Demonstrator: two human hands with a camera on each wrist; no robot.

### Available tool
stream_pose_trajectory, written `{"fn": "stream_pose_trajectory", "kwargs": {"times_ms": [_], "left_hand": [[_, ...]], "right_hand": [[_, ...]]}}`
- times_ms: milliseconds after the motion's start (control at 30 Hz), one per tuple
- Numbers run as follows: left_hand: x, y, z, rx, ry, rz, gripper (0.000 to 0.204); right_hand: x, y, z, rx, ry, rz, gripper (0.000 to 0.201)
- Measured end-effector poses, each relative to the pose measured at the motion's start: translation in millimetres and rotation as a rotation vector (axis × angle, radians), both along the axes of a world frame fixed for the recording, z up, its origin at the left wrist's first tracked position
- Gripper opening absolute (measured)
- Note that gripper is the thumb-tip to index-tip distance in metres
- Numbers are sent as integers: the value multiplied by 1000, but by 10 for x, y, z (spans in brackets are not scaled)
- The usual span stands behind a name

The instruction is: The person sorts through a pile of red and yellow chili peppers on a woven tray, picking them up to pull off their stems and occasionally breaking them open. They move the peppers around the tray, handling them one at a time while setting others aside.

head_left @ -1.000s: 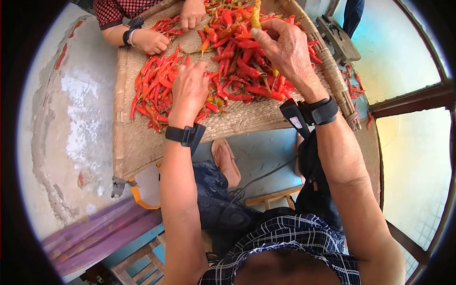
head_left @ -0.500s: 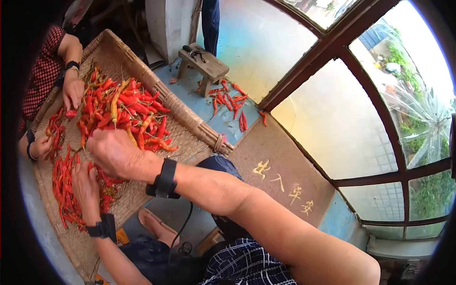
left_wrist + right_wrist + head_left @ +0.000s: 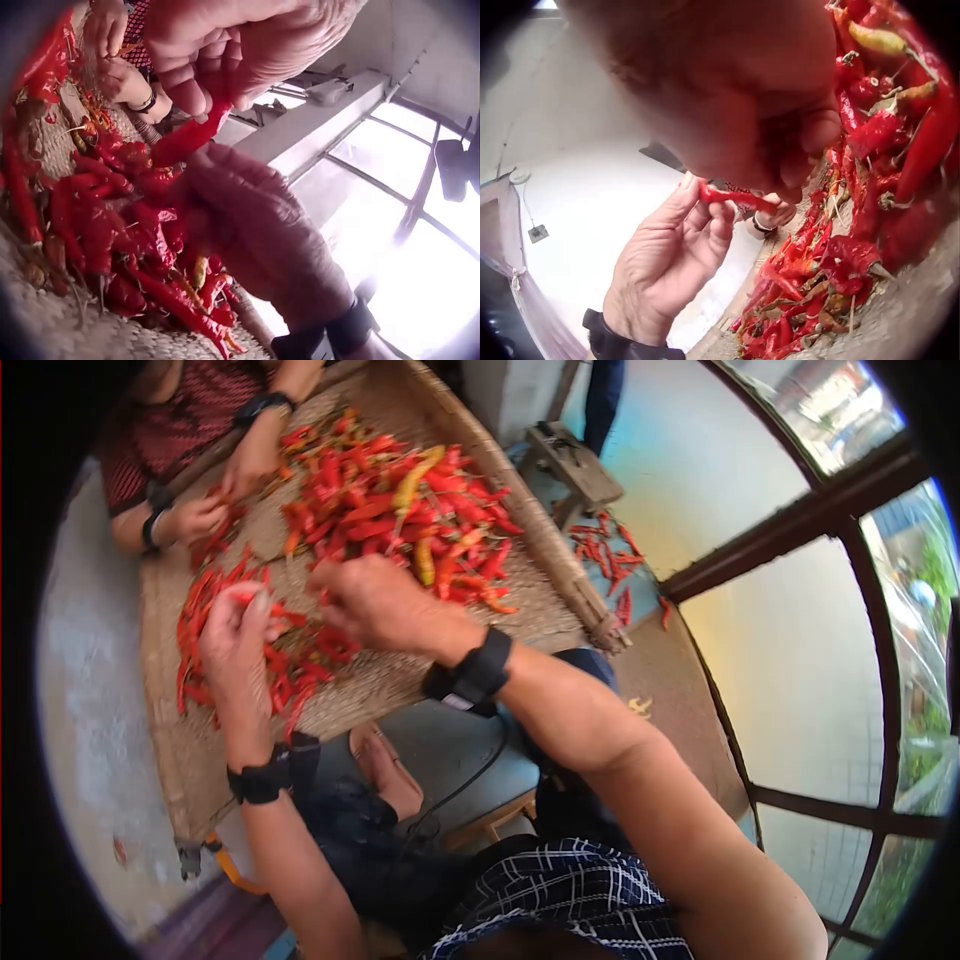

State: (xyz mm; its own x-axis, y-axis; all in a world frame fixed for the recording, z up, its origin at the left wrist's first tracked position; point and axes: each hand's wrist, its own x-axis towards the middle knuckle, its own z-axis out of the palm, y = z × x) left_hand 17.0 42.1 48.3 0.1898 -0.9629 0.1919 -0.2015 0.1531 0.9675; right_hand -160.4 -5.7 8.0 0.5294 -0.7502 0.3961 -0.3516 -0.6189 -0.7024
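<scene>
My left hand (image 3: 237, 645) is raised over the left pile of red peppers, pinching a red pepper (image 3: 735, 197) between thumb and fingers. Beside it, my right hand (image 3: 385, 605) is bent above the woven tray (image 3: 370, 685), close to the larger pepper heap (image 3: 370, 500). In the left wrist view, the fingers of my right hand (image 3: 262, 232) lie by the lower end of the held pepper (image 3: 187, 141). The right wrist view shows my right hand (image 3: 720, 112) blurred, fingers curled; whether they grip anything is hidden.
Another person's hands (image 3: 195, 518) work among peppers at the tray's upper left. Beyond the tray's right edge stand a small wooden stool (image 3: 575, 465) and scattered peppers (image 3: 610, 555) on the floor. Framed window panes (image 3: 810, 670) rise at the right.
The head view swung right, then partly back. My right hand has left the yellow pepper, which now lies on the heap. My left hand has lifted with a red pepper in its fingers.
</scene>
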Motion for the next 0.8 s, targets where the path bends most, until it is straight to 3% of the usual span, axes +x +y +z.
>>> {"fn": "stream_pose_trajectory", "kwargs": {"times_ms": [67, 167, 267, 367, 433, 533, 633, 700, 800], "left_hand": [[65, 34, 3, 42, 44, -55, 13], [-36, 35, -21, 77, 112, -161, 15], [37, 0, 3, 68, 18, -92, 14], [241, -55, -40, -55, 72, -22, 14], [304, -72, -100, -58, -133, 55, 16], [105, 15, -199, 124, -486, -183, 23], [-6, 67, -386, -126, -965, -339, 28], [-27, 53, -467, -62, -1019, -324, 22], [-40, -12, -377, -101, -1068, -291, 20]], "right_hand": [[-25, 12, 19, 26, -107, 62, 44], [2, 36, 24, -24, -79, 141, 25], [35, 36, 63, -39, 8, 25, 16], [-58, -44, 131, -114, 19, -127, 17], [-136, -89, 198, -77, -36, -244, 19], [-170, -134, 253, -145, -249, -435, 30], [-225, -158, 232, -321, -232, -540, 39], [-211, -119, 219, -266, -241, -458, 32], [-139, -36, 161, -88, -201, -190, 21]]}}
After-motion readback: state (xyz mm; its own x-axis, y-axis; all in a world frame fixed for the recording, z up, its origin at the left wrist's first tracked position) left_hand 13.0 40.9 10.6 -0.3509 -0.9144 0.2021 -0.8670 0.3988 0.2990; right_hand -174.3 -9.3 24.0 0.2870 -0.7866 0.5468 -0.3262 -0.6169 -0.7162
